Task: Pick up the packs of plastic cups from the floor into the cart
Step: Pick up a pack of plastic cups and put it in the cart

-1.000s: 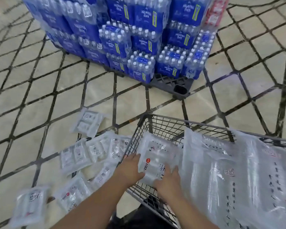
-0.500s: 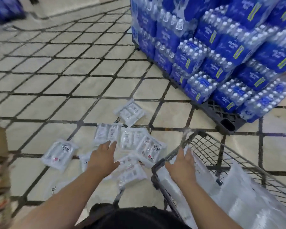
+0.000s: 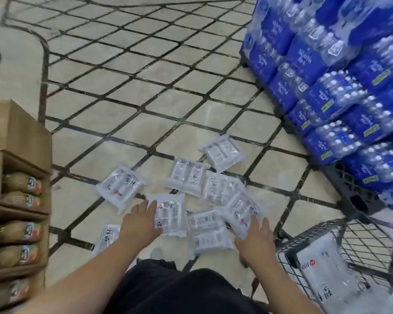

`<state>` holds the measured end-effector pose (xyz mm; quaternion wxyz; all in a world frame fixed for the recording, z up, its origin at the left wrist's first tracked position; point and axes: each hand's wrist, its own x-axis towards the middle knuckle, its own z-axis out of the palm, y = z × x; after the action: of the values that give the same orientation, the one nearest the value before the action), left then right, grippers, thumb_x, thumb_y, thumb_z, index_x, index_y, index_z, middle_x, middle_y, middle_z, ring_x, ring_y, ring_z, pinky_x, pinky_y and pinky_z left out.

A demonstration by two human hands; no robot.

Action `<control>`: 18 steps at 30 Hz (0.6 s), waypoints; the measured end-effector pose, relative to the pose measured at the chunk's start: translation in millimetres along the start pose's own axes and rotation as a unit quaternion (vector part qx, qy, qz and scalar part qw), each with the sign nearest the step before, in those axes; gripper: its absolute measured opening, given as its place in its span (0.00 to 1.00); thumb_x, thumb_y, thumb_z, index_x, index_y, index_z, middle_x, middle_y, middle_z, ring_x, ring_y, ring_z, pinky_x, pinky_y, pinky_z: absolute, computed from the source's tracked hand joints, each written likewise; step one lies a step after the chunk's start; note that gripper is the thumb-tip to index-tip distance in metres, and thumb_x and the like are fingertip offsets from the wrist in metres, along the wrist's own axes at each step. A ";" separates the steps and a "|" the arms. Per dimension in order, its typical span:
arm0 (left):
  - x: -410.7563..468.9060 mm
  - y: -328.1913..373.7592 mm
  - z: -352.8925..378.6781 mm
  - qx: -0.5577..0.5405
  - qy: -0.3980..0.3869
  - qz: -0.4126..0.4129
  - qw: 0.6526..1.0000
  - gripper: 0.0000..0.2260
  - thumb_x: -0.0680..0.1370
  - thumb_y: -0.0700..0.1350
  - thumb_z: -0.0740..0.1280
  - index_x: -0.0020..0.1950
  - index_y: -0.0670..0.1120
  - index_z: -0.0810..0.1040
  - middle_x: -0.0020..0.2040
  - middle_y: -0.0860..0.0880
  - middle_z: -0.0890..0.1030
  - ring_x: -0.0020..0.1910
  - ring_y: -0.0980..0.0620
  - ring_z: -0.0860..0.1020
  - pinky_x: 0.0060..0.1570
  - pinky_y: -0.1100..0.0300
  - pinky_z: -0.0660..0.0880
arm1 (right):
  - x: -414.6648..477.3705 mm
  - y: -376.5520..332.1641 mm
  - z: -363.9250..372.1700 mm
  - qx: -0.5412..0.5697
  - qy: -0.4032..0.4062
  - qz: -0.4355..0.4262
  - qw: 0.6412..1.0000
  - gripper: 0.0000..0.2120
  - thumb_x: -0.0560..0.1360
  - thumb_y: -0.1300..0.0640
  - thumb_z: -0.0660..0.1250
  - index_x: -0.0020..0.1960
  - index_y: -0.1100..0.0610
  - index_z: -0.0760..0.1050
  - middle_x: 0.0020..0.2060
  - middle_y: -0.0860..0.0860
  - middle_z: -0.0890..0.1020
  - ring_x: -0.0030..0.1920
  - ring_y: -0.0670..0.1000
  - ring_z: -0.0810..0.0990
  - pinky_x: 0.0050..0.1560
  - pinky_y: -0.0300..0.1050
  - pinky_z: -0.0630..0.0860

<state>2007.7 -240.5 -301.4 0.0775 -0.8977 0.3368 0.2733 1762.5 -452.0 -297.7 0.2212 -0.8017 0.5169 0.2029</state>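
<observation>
so, step in hand looks like grabbing the next packs of plastic cups [image 3: 186, 176] off the floor; they lie scattered and partly overlapping just left of the cart [image 3: 309, 234]. furthest from the cart, a lone pack [image 3: 120, 189] sits apart, and another [image 3: 106, 239] is half hidden by the forearm. left hand [image 3: 138, 220] lies flat, fingers straight, on the edge of the centre pack [image 3: 171, 214], gripping nothing yet. right hand [image 3: 256, 239], nearest the cart, is spread wide w/ fingertips touching the slanted pack [image 3: 243, 211], also empty. imo best way: curl fingers under each pack's edge and pinch the film, since flat pressing will prob just slide it. take the top ones first, as the slanted pack overlaps its neighbour [image 3: 209, 234]. one per hand, then lift clear of the rim before swinging across. containers: well left of the cart, stacked cardboard trays [image 3: 16, 132] hold rows of brownish items w/ coloured labels, too blurred to id. the cart itself, wire mesh, already holds at least one bagged pack [image 3: 322, 275] against its near wall. beyond the cart, a dark pallet [image 3: 352, 200] carries stacked blue cases of bottled water [image 3: 327, 91].
</observation>
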 end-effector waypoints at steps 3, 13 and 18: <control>14.1 -24.0 6.3 0.002 -0.036 0.007 0.999 0.40 0.77 0.64 0.62 0.81 0.49 0.48 0.80 0.46 0.54 0.76 0.44 0.58 0.69 0.49 0.65 | -7.7 -18.2 17.6 -0.020 -0.027 0.023 0.999 0.45 0.76 0.41 0.65 0.81 0.52 0.42 0.79 0.60 0.43 0.78 0.62 0.50 0.75 0.55 0.59; 66.3 12.1 71.0 -0.036 -0.121 0.030 0.992 0.39 0.77 0.61 0.64 0.80 0.48 0.50 0.79 0.45 0.59 0.75 0.42 0.60 0.67 0.46 0.67 | 27.3 -4.0 68.6 -0.087 -0.090 0.060 0.990 0.40 0.78 0.38 0.58 0.81 0.54 0.44 0.79 0.61 0.48 0.77 0.63 0.53 0.75 0.56 0.58; 127.9 35.6 181.0 -0.059 -0.162 0.031 0.985 0.39 0.76 0.60 0.66 0.80 0.47 0.52 0.78 0.44 0.60 0.74 0.41 0.61 0.68 0.46 0.64 | 132.2 21.7 169.6 -0.139 -0.112 0.011 0.984 0.37 0.76 0.44 0.63 0.78 0.56 0.50 0.75 0.62 0.55 0.73 0.64 0.59 0.73 0.58 0.62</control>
<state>1985.0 -281.0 -521.1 0.0695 -0.8337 0.3311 0.4364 1776.8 -461.9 -513.1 0.1614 -0.7910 0.4649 0.3636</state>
